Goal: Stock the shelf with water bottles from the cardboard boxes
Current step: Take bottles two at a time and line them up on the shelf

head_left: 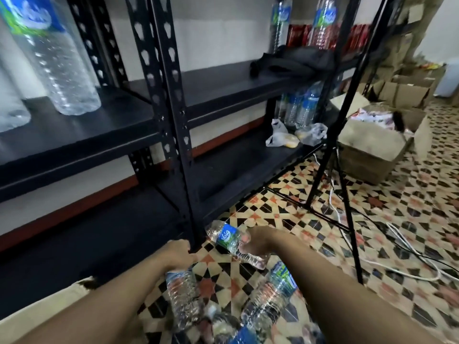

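Right grip point(258, 240) around ribbed clear plastic bottle point(227, 235)

A shop stockroom is shown. Black slotted metal shelving point(171, 95) is set against a plain white wall, and water bottles point(62, 70) of the same brand are stood on its boards. Red packs point(298, 37) are stacked behind. Open cardboard boxes point(367, 155), some filled with packets, are piled on a patterned tile floor point(409, 219), where loose cables point(397, 244) are trailed.
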### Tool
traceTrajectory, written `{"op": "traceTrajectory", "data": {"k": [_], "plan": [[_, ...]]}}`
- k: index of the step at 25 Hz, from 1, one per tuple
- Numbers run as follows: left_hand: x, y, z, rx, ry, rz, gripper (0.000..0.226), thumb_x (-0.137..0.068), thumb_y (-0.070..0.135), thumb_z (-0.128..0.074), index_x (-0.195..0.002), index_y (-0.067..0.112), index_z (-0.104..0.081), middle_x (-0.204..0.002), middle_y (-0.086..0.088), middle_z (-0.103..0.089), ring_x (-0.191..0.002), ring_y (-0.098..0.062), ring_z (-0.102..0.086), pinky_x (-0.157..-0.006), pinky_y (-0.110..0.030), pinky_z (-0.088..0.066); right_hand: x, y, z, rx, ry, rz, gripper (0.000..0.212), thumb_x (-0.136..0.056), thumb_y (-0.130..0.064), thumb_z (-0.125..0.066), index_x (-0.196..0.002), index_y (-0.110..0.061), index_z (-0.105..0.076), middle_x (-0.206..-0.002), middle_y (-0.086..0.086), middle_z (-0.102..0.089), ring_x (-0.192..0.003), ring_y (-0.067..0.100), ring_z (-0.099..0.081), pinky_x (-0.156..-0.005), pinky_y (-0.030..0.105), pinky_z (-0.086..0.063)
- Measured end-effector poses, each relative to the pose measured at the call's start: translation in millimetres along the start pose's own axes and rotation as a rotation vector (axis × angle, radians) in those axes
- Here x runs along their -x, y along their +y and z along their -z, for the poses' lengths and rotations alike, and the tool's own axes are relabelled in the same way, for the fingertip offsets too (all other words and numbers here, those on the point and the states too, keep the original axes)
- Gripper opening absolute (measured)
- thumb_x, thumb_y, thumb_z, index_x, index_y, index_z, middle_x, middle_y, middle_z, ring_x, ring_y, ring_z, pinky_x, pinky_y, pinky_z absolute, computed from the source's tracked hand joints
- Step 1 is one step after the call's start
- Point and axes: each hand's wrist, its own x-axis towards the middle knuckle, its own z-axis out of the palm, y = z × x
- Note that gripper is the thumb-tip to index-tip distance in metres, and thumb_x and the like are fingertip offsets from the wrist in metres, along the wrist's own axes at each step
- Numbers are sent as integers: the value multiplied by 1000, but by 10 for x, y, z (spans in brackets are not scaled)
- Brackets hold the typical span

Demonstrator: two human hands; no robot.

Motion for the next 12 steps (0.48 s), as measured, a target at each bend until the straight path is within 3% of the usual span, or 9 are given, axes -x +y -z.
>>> {"op": "traceTrajectory", "data": {"k": [3, 5, 6, 8, 10, 12], "plan": [[-570, -168, -312, 29, -32, 110, 50, -99, 42, -44, -128, 4, -58, -128, -13, -61, -108, -26, -61, -74, -29, -45, -539, 178, -155, 11, -29, -17, 26, -100, -34, -48, -114, -15, -58, -129, 15, -61, -112, 28, -58, -104, 42, -44], [-851, -310, -554, 64, -36, 218, 52, -96, 47, -48, -128, 8, -60, -128, -11, -62, -105, -24, -63, -72, -25, -45, -914, 247, -316, -10, -35, -47, 39, -99, -36, -50, -131, -13, -53, -135, 14, -55, -125, 31, -53, -111, 47, -37], [-936, -360, -664, 98, -41, 276, 57, -95, 53, -49, -132, 10, -59, -134, -11, -59, -110, -25, -62, -76, -24, -45, -1067, 276, -404, -6, -46, -55, 45, -98, -36, -51, -137, -14, -48, -134, 12, -54, -128, 32, -51, -113, 51, -34], [-1054, -423, -876, 163, -65, 384, 69, -95, 62, -44, -139, 9, -54, -142, -12, -54, -122, -26, -59, -85, -25, -46, -1361, 336, -586, -58, -32, -101, 53, -93, -35, -58, -141, -18, -43, -128, 11, -55, -119, 29, -55, -104, 48, -42], [-1148, -475, -1060, 297, -49, 451, 77, -90, 69, -49, -139, 10, -52, -142, -13, -54, -123, -26, -58, -88, -24, -47, -1601, 365, -735, -137, 18, -170, 75, -86, -41, -66, -151, -27, -29, -140, 12, -48, -121, 30, -52, -101, 46, -45], [-1327, -583, -1304, 415, -35, 503, 101, -79, 79, -52, -150, 8, -38, -149, -16, -45, -130, -31, -52, -101, -29, -46, -1796, 410, -858, -43, 46, -220, 94, -83, -51, -68, -157, -32, -12, -157, 14, -29, -143, 43, -27, -114, 61, -26]]}}
